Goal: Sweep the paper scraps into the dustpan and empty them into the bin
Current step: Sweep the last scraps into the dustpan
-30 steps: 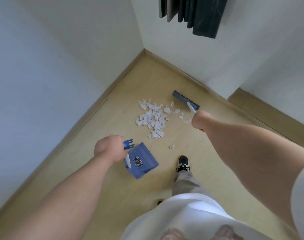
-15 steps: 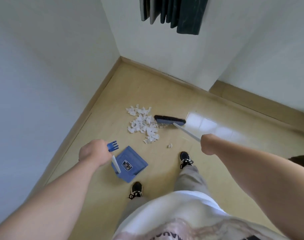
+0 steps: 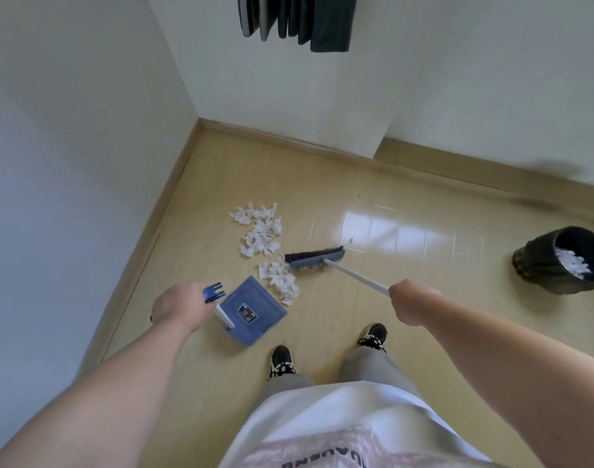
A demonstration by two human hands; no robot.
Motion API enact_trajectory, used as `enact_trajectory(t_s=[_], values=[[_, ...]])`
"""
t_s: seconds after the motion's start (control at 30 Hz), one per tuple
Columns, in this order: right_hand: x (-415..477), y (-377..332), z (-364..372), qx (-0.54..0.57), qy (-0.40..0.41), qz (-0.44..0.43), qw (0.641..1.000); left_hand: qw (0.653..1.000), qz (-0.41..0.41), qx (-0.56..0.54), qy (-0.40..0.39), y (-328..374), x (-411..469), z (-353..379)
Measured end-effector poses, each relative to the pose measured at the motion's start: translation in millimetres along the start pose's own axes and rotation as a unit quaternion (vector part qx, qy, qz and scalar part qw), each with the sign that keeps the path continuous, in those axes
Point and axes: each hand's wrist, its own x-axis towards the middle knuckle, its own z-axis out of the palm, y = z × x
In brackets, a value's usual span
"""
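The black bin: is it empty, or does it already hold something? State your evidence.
Not empty: white scraps lie inside the black bin. How full it is, cannot tell.

An indoor room, most likely in a home — a bare corner where white walls (image 3: 86,130) meet over a glossy, pale wood-look floor (image 3: 356,184) edged with matching skirting (image 3: 457,165). Dark fabric-like pieces (image 3: 299,21) hang high on the far wall; what they are is unclear. Household cleaning gear fits the setting — a small black bin (image 3: 538,265), a long-handled broom (image 3: 314,257) and a blue dustpan (image 3: 265,297).
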Motion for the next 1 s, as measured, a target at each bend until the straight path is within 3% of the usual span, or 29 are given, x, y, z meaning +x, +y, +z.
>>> enact_trajectory(t_s=[0.2, 0.5, 0.83, 1.0], values=[[-26.0, 6.2, 5.4, -0.041, 0.008, -0.008, 0.999, 1.000, 0.019, -0.010, -0.010, -18.4, -6.8, 6.5], [-35.1, 25.2, 4.9, 0.048, 0.003, 0.053, 0.997, 0.998, 0.049, -0.024, -0.014, -29.5, -14.5, 17.6], [-29.8, -15.0, 23.5, 0.266, -0.039, 0.164, 0.949, 0.995, 0.094, -0.039, -0.009, -20.2, -2.8, 42.5], [-44.7, -39.0, 35.8, 0.396, -0.098, 0.117, 0.905, 0.994, 0.107, -0.009, -0.020, -25.7, 10.6, 38.0]])
